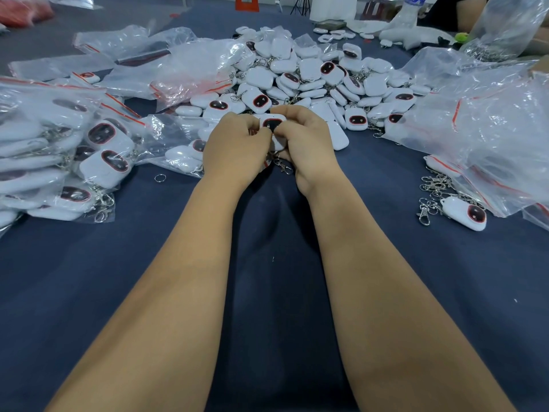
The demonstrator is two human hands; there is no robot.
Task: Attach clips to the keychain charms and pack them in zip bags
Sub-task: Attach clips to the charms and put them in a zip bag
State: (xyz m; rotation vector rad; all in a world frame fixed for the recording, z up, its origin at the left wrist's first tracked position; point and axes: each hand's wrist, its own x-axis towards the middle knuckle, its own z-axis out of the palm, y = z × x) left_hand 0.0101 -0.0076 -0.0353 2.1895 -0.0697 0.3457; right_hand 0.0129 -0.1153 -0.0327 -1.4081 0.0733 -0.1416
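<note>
My left hand (pixel 234 144) and my right hand (pixel 303 144) meet at the table's middle, both pinching one white keychain charm (pixel 271 122) with a dark red-rimmed oval face. A silver clip (pixel 283 166) hangs below the charm, between my wrists. A big heap of loose white charms (pixel 312 78) lies just beyond my hands. What my fingertips do at the charm's ring is hidden.
Filled zip bags (pixel 59 162) are stacked at the left. Empty zip bags (pixel 487 120) pile up at the right, with loose clips (pixel 433 191) and one charm (pixel 465 214) beside them. A loose ring (pixel 159 178) lies on the dark blue cloth (pixel 267 278). Another person's arm (pixel 469 13) shows far right.
</note>
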